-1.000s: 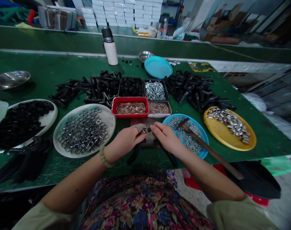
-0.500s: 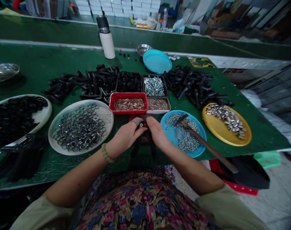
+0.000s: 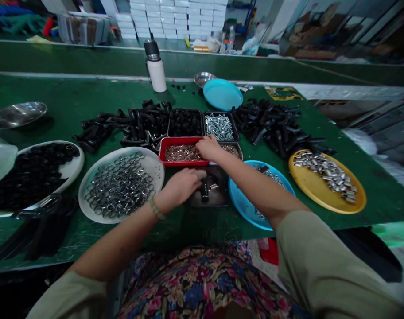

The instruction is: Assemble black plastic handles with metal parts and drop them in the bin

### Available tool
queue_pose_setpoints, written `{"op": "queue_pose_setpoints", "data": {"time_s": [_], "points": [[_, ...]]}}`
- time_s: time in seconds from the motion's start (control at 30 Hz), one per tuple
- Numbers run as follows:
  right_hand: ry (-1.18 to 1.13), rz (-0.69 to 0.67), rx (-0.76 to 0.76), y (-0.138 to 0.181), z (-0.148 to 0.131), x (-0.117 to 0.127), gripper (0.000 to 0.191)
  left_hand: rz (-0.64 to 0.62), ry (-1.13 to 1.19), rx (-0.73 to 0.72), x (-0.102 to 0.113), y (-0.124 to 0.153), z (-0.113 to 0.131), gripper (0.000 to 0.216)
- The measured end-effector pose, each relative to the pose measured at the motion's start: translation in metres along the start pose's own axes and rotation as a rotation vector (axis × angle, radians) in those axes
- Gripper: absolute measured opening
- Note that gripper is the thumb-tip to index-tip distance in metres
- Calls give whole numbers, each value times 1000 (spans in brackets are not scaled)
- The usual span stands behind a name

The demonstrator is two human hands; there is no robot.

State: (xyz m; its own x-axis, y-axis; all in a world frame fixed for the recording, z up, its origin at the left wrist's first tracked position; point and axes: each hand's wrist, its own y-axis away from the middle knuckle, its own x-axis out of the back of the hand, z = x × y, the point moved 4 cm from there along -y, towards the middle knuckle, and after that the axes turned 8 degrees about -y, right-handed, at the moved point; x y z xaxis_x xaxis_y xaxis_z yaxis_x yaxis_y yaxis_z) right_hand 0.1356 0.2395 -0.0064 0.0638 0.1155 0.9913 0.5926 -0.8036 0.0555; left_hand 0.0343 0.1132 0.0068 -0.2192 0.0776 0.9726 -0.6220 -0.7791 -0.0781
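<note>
My left hand [image 3: 184, 184] is low over a dark metal plate [image 3: 218, 200], its fingers closed at the edge of a small black part [image 3: 205, 191]. A short coil spring [image 3: 214, 186] shows beside that part. My right hand [image 3: 209, 147] reaches to the right end of a red tray [image 3: 162, 153], its fingers curled down over thin copper-coloured pins [image 3: 182, 153]. Its fingertips are partly hidden, so what they pinch cannot be made out. Behind the right hand stands a black tray of silver screws [image 3: 218, 126]; a tray of small copper-coloured pieces [image 3: 231, 150] is partly covered by the hand.
A white plate of metal rings [image 3: 122, 186] lies left. Under my right forearm is a blue plate [image 3: 237, 201] of nuts; a yellow plate [image 3: 308, 190] holds metal sleeves. Heaps of black handles [image 3: 271, 124] lie behind. A white flask [image 3: 157, 75] stands at the back.
My hands have parted. The right one has moved forward to the red tray; the left stays near the black part, which now lies low over the plate. The view has shifted slightly.
</note>
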Motion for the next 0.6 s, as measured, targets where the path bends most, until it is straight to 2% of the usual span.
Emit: {"op": "queue_pose_setpoints", "data": {"time_s": [0.07,0.1,0.2,0.3,0.4,0.5,0.6], "points": [[-13,21,-15,2,1,4,28,80,-58,192,12,-29,-39,29],[-20,31,-24,3,1,7,28,62,-89,239,14,-44,-56,30],[-81,71,-38,16,3,19,29,-76,-116,234,8,-82,-84,33],[-400,179,0,51,4,26,33,-106,-111,208,-2,-94,-89,31],[-731,237,-9,100,7,19,26,-82,-96,170,-8,-92,-86,36],[-881,189,-152,139,9,-2,12,-87,-99,148,-10,-90,-86,41],[-909,168,-245,159,8,-17,9,-80,-107,134,-12,-93,-87,40]]}}
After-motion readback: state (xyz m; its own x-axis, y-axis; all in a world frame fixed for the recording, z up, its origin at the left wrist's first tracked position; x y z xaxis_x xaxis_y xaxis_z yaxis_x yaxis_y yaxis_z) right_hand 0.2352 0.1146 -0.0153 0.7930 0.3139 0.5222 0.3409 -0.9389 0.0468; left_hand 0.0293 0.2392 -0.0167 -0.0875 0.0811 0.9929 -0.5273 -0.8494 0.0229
